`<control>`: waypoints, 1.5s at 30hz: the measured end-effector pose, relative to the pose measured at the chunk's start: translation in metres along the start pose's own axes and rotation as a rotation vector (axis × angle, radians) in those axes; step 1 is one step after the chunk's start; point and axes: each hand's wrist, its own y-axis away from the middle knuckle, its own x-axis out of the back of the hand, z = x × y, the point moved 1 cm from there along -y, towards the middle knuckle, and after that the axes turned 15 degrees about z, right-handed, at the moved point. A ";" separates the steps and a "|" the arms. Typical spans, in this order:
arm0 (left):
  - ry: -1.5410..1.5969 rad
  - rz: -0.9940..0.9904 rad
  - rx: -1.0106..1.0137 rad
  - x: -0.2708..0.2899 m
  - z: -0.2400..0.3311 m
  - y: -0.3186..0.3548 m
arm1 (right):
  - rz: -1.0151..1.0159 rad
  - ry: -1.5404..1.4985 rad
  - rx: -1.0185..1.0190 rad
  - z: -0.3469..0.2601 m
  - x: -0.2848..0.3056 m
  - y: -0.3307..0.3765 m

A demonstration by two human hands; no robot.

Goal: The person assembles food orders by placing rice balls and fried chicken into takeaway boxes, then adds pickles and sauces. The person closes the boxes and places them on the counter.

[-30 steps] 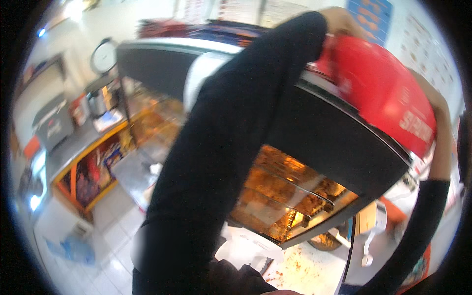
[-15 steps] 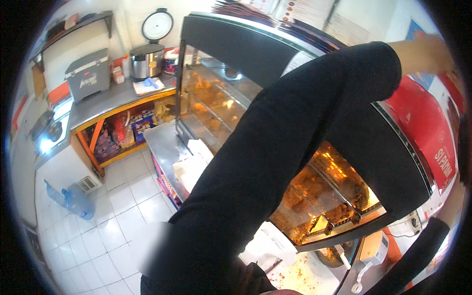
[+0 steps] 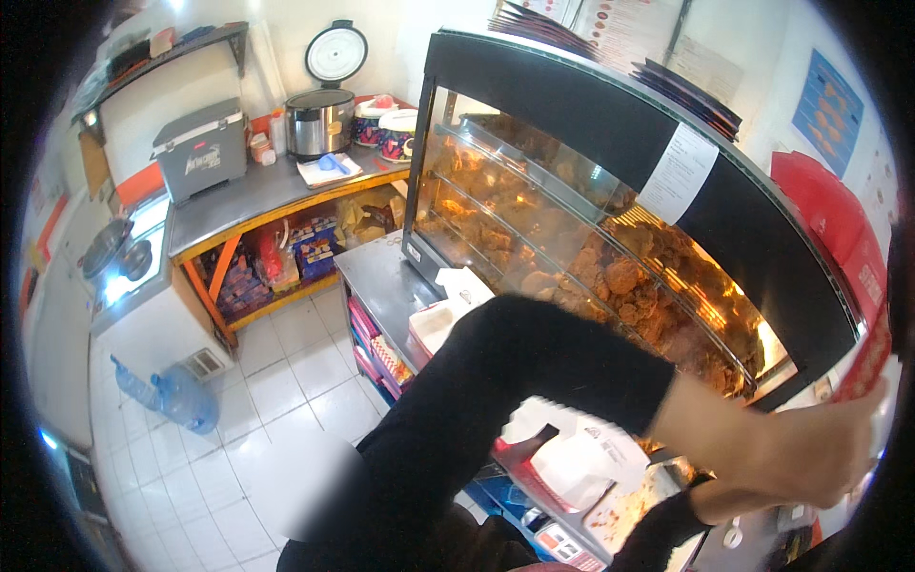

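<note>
My left arm, in a black sleeve, crosses the middle of the view toward the right. At its end my left hand [image 3: 815, 448] is closed around the lower end of a red printed piece of card or paper [image 3: 848, 253], which stretches up along the right end of the display case. My right hand [image 3: 722, 498] lies just below the left one; its fingers are hidden behind it. Below the case an open white-and-red cardboard box [image 3: 581, 458] sits beside a crumb-covered white board [image 3: 620, 510]. Behind the glass of the display case [image 3: 581, 238] lie many pieces of fried chicken [image 3: 624, 276].
Another open white box [image 3: 434, 326] rests on the metal counter [image 3: 376, 272] left of the case. Farther back stand a rice cooker [image 3: 319, 124] with its lid up and a grey cooler [image 3: 200, 153]. A blue water jug [image 3: 186, 400] is on the tiled floor.
My left arm has come down from above the case to in front of it, with the red piece now reaching down to its hand. The right arm has come in toward the left hand.
</note>
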 end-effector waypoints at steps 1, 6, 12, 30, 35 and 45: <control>0.102 0.094 0.071 0.026 0.018 -0.010 | -0.071 0.090 0.086 -0.032 0.005 -0.005; 0.522 -0.259 0.542 0.233 -0.047 0.040 | -0.197 -0.025 -0.179 -0.126 -0.065 0.118; 0.567 -0.410 1.567 0.498 -0.065 0.122 | -0.536 -0.011 -0.579 -0.230 -0.150 0.233; -0.328 -0.055 2.575 0.746 0.209 0.212 | -1.808 -1.125 -1.080 -0.498 -0.165 0.429; -0.240 -0.114 2.608 0.743 0.194 0.220 | -1.773 -1.198 -0.981 -0.489 -0.158 0.437; -0.218 -1.042 1.913 0.691 0.114 0.225 | -1.103 -0.381 -1.523 -0.467 -0.098 0.445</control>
